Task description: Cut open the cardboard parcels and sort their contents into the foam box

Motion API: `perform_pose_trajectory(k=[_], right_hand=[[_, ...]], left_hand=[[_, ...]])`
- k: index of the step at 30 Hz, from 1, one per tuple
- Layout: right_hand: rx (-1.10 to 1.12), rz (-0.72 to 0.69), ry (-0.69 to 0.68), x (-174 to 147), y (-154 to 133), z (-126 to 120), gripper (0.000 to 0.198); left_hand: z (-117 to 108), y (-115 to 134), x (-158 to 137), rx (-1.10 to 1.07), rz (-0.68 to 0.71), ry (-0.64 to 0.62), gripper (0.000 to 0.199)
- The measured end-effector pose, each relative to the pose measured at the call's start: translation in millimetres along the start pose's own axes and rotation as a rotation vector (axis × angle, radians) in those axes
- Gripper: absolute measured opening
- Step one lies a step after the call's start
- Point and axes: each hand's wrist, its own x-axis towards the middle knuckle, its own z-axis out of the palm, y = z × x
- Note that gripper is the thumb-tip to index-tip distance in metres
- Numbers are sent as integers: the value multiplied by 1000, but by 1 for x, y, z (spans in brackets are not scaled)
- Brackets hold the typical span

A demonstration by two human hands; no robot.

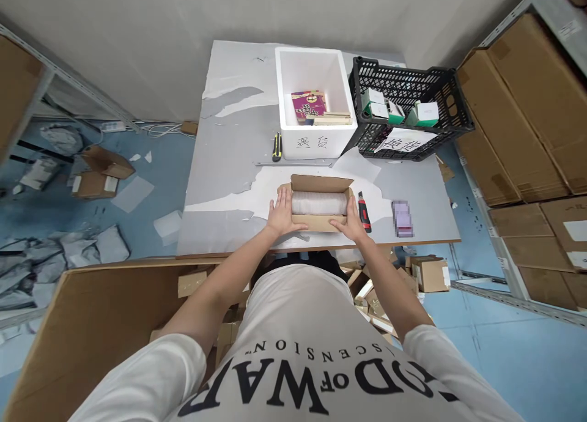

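Observation:
An open cardboard box [318, 224] sits on the table near its front edge, its back flap standing up. Inside lies a long roll-shaped thing in clear wrapping [320, 203]; what the wrapping covers I cannot make out. My left hand [281, 214] grips the box's left end, thumb along the front side. At the right end my right hand [351, 221] holds it the same way, fingers up the side and thumb in front. A red and black box cutter [364, 212] lies just right of my right hand.
Behind the box stand a white foam box [316, 142] with books and a black crate [413, 147] with small green and white boxes. A yellow and black cutter [277, 147] and a purple blurred item [402, 218] lie on the table [220, 159]. A large carton [105, 324] stands below left.

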Motion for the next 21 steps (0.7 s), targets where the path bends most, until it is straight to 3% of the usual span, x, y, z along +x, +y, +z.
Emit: perform_pose_trajectory(k=[6, 9, 12, 15, 18, 21], right_hand=[[-52, 21, -16, 0, -2, -5, 107], [-216, 31, 55, 0, -17, -25, 84], [-324, -119, 70, 14, -41, -43, 57], [-336, -277, -145, 45, -60, -47, 50], [-394, -187, -374, 78, -61, -34, 56], [-447, -85, -499, 100, -51, -13, 68]], left_hand=[[7, 0, 3, -80, -22, 34, 135], [5, 1, 2, -69, -37, 19, 135], [2, 3, 2, -52, -55, 2, 132], [0, 5, 2, -45, -70, -11, 133], [-1, 7, 1, -47, -77, -18, 133], [0, 7, 0, -46, -89, -20, 131]])
